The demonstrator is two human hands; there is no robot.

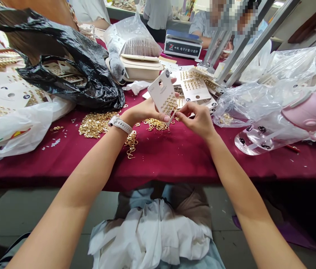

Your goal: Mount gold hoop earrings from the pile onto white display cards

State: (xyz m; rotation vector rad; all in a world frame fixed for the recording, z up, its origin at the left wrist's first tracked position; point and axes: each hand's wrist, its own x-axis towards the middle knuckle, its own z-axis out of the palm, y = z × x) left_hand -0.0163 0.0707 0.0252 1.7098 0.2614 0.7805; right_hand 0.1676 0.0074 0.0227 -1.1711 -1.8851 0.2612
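Note:
In front of me my left hand grips a white earring card studded with rows of small gold earrings on its lower part. The card is tilted, with its printed, hole-punched end up. My right hand pinches at the card's lower right edge; what lies between thumb and forefinger is too small to make out. Beneath the card lies a small heap of gold earring pieces. Gold hoops lie nearer me, and a larger pile of gold pieces sits left of my watch.
Filled earring cards are stacked behind my hands. A black plastic bag and a white bag stand left. At right are clear plastic bags and a pink-lidded bottle. A counting scale and other people are across the table.

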